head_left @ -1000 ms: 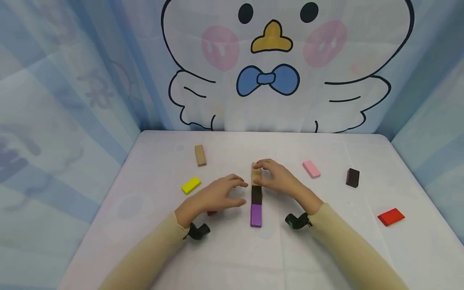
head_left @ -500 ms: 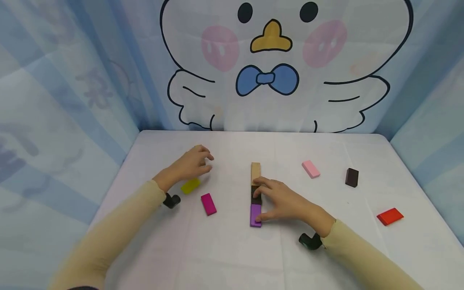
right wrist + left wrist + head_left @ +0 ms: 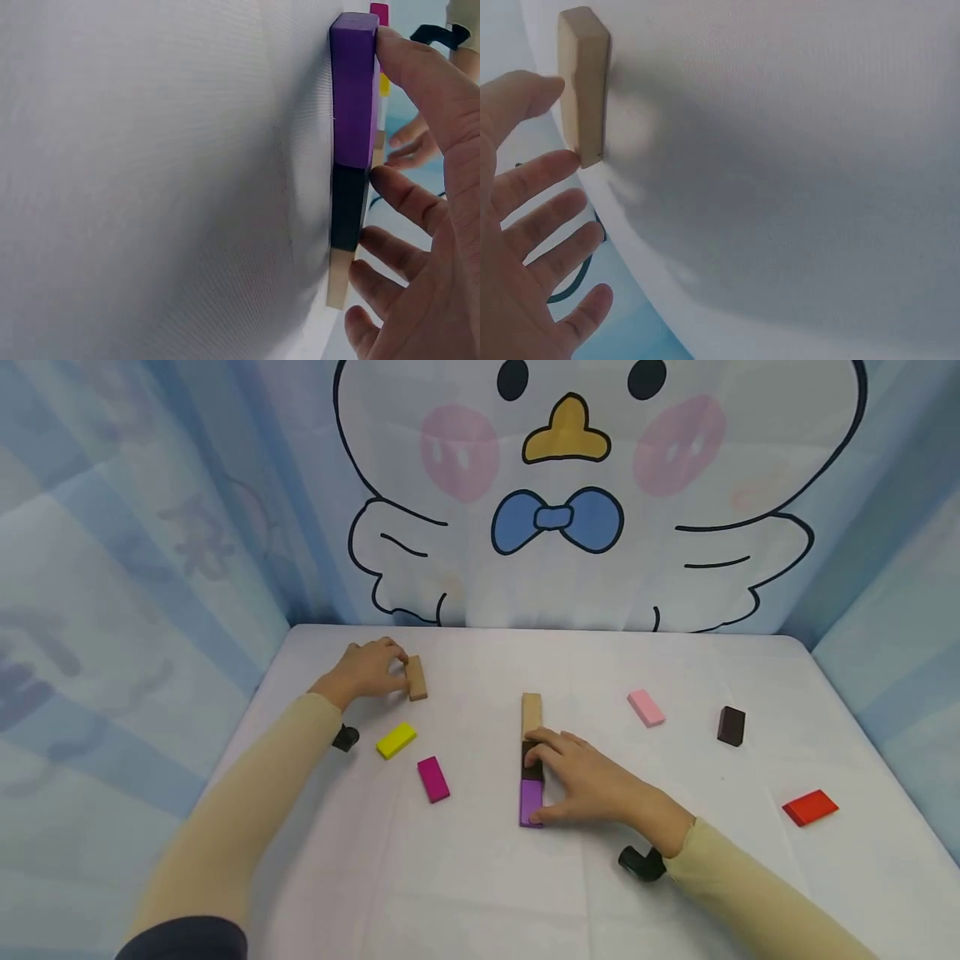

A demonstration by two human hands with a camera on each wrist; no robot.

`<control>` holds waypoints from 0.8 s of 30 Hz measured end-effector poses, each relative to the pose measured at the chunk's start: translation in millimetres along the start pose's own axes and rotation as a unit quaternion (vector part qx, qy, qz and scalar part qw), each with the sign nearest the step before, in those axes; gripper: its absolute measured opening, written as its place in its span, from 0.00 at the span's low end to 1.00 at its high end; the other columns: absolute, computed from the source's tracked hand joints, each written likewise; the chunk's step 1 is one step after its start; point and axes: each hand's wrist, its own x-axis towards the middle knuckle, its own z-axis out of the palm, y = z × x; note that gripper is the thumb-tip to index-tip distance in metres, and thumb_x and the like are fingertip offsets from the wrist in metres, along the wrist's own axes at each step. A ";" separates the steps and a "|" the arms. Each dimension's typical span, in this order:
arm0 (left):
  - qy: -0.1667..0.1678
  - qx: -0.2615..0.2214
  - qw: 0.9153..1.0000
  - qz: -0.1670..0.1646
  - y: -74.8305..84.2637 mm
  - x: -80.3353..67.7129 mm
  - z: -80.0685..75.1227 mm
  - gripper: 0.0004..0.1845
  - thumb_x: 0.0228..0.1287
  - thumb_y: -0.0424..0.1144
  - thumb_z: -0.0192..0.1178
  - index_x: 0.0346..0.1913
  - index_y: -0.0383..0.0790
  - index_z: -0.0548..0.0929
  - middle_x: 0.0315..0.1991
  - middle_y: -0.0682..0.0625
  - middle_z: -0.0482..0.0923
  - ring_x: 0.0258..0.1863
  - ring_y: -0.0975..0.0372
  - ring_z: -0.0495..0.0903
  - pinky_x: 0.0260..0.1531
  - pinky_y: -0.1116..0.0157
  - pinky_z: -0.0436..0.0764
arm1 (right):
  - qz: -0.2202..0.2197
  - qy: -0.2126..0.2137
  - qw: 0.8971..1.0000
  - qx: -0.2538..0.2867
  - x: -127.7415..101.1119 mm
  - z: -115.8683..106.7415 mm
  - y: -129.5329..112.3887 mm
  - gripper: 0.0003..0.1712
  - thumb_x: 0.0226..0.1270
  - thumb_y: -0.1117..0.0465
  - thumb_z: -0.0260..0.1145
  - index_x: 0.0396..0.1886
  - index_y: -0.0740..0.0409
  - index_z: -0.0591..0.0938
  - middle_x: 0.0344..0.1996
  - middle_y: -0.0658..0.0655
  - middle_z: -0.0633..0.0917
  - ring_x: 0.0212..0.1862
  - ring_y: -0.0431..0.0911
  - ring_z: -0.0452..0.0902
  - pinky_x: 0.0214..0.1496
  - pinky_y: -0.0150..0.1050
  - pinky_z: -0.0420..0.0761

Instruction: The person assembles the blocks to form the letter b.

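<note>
A row of three rectangular blocks lies end to end mid-table: a natural wood block (image 3: 532, 713), a dark block (image 3: 532, 770) and a purple block (image 3: 531, 802). Over the row is my right hand (image 3: 592, 781), its thumb on the purple block and its fingertips at the dark one. In the right wrist view those fingers are spread and loosely bent. At the far left my left hand (image 3: 365, 672) reaches a loose wooden block (image 3: 416, 678). Its thumb and index fingertip meet that block's side and end in the left wrist view; the other fingers stand apart.
Left of the row lie a yellow block (image 3: 396, 741) and a magenta block (image 3: 433, 779). To the right are a pink block (image 3: 647, 707), another dark block (image 3: 731, 726) and a red block (image 3: 810, 807). A printed curtain (image 3: 555, 585) hangs behind the white table (image 3: 480, 893).
My left hand has moved from beside the row to the loose wooden block at far left. My right hand slid nearer, from the row's wooden block to the dark and purple ones.
</note>
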 end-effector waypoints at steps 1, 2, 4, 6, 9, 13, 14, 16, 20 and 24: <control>-0.002 0.004 1.000 -0.003 -0.3 0.5 -0.2 0.29 0.68 0.55 0.63 0.65 0.41 0.80 0.73 0.39 0.69 0.70 0.45 0.71 0.71 0.34 0.62 | 0.000 0.001 1.000 0.002 0.1 -0.2 -0.1 0.39 0.52 0.37 0.81 0.56 0.50 0.76 0.76 0.57 0.68 0.74 0.53 0.68 0.82 0.58 0.57; -0.003 0.009 1.000 -0.004 -0.3 0.7 -0.2 0.30 0.67 0.56 0.63 0.65 0.41 0.80 0.73 0.40 0.70 0.71 0.45 0.71 0.71 0.34 0.62 | -0.001 0.002 1.000 0.004 0.1 -0.2 -0.2 0.39 0.52 0.36 0.81 0.56 0.50 0.76 0.76 0.57 0.68 0.74 0.53 0.69 0.82 0.58 0.57; -0.004 0.016 1.000 0.000 0.4 0.7 0.0 0.31 0.67 0.57 0.64 0.65 0.41 0.80 0.73 0.40 0.69 0.71 0.45 0.70 0.71 0.34 0.61 | -0.002 0.005 1.000 0.005 0.1 -0.4 -0.3 0.39 0.52 0.36 0.81 0.56 0.51 0.76 0.76 0.57 0.68 0.74 0.54 0.69 0.81 0.59 0.58; -0.004 0.019 1.000 0.004 1.5 0.4 0.0 0.31 0.66 0.57 0.64 0.65 0.41 0.80 0.74 0.40 0.69 0.71 0.44 0.70 0.72 0.34 0.61 | 0.001 0.005 1.000 0.006 0.1 -0.4 -0.5 0.39 0.51 0.35 0.81 0.56 0.50 0.77 0.75 0.57 0.69 0.74 0.55 0.69 0.81 0.58 0.60; 0.000 0.022 1.000 0.011 2.3 0.7 1.0 0.32 0.67 0.57 0.65 0.66 0.41 0.79 0.74 0.40 0.69 0.70 0.44 0.71 0.71 0.33 0.62 | 0.008 0.005 1.000 0.015 -0.1 -0.3 -0.6 0.39 0.50 0.36 0.82 0.55 0.50 0.77 0.76 0.56 0.68 0.74 0.55 0.69 0.78 0.56 0.65; 0.003 0.019 1.000 0.017 1.0 2.5 4.3 0.32 0.68 0.57 0.65 0.67 0.41 0.79 0.73 0.41 0.72 0.69 0.44 0.72 0.69 0.33 0.64 | 0.032 -0.005 0.999 0.040 -1.0 0.2 -1.0 0.39 0.50 0.38 0.82 0.56 0.48 0.76 0.78 0.53 0.66 0.74 0.51 0.70 0.70 0.50 0.76; 0.003 0.019 1.000 0.019 0.3 3.3 5.3 0.32 0.68 0.57 0.65 0.68 0.41 0.78 0.72 0.41 0.72 0.69 0.44 0.73 0.69 0.33 0.64 | 0.037 -0.008 0.998 0.046 -1.1 0.7 -0.8 0.39 0.50 0.38 0.82 0.57 0.47 0.76 0.78 0.52 0.65 0.73 0.50 0.70 0.68 0.49 0.78; 0.002 0.012 1.000 0.019 -0.4 4.3 6.7 0.32 0.68 0.57 0.65 0.68 0.41 0.78 0.72 0.41 0.73 0.69 0.44 0.73 0.69 0.33 0.64 | 0.046 -0.011 0.997 0.055 -1.6 0.8 -1.5 0.39 0.50 0.38 0.83 0.57 0.46 0.76 0.78 0.51 0.64 0.73 0.49 0.70 0.66 0.48 0.80; 0.003 0.000 1.000 0.017 -0.2 6.9 8.4 0.33 0.69 0.57 0.64 0.69 0.42 0.77 0.72 0.41 0.74 0.70 0.44 0.72 0.69 0.32 0.63 | 0.049 -0.011 0.997 0.059 -1.4 1.1 -2.3 0.39 0.50 0.37 0.82 0.57 0.45 0.76 0.78 0.50 0.64 0.73 0.49 0.70 0.64 0.48 0.80; 0.010 -0.019 1.000 0.014 3.0 12.4 11.0 0.33 0.69 0.57 0.64 0.70 0.42 0.77 0.71 0.42 0.74 0.70 0.44 0.72 0.69 0.33 0.64 | 0.051 -0.011 0.997 0.060 -1.1 0.9 -2.1 0.39 0.50 0.37 0.82 0.57 0.44 0.75 0.79 0.49 0.64 0.73 0.49 0.70 0.63 0.48 0.81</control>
